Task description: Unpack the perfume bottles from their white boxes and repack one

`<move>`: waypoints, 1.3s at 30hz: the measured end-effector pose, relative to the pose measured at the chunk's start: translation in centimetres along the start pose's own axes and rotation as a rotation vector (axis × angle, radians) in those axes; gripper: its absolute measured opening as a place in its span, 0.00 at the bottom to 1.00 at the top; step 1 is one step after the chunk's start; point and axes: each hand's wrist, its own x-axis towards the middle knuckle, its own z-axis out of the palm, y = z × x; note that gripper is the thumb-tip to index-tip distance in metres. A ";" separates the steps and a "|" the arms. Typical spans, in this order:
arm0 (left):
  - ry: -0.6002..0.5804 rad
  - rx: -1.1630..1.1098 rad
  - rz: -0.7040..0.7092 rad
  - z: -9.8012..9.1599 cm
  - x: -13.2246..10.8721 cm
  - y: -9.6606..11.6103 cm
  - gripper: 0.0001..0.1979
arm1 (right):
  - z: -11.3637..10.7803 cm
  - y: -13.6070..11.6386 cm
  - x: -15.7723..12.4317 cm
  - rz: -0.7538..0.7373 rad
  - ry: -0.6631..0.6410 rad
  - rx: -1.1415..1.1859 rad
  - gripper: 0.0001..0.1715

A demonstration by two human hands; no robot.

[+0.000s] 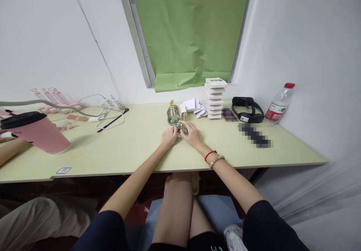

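Observation:
In the middle of the table, both of my hands meet around a small clear, rounded piece (184, 129) with greenish glints; its exact kind is too small to tell. My left hand (169, 136) is closed, with thumb and index finger pinched at the piece's left side. From the right, my right hand (193, 133) curves its fingers over the same piece, and a red string and a beaded bracelet circle that wrist. Just beyond my fingertips lies a row of similar clear round pieces (173, 115), with a yellow patterned strip (172, 103) at its far end.
White papers or opened cartons (192, 105) lie behind my hands, beside a stack of white boxes (215, 99). Farther right are a black headset (248, 110) and a red-capped bottle (278, 106). Leftward stand a pink cup (46, 134), cables (111, 106) and a person's arm (12, 150).

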 end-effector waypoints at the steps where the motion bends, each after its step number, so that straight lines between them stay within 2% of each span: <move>1: -0.003 0.005 -0.001 0.0 0.0 0.0 0.22 | -0.1 0.0 -0.1 0.001 0.003 0.005 0.23; 8: -0.019 -0.004 0.016 -0.2 0.2 0.0 0.24 | -0.3 0.1 0.0 0.016 0.026 0.054 0.22; 14: -0.006 -0.054 0.087 -0.8 -0.3 0.2 0.23 | -0.2 0.3 -0.1 0.038 0.098 0.126 0.21; 18: 0.018 -0.083 0.119 -0.9 -0.4 0.0 0.21 | -0.3 0.3 0.2 0.076 0.110 0.109 0.25; 24: 0.007 -0.106 0.115 -0.9 -0.4 -0.4 0.22 | -0.5 0.3 0.7 0.135 0.134 0.079 0.16; 33: -0.001 -0.107 0.075 -1.3 -0.7 -0.6 0.23 | -0.4 0.6 0.6 0.159 0.165 0.087 0.15; 39: -0.002 -0.097 0.071 -1.3 -0.7 -0.5 0.23 | 0.0 0.9 1.1 0.211 0.161 0.328 0.17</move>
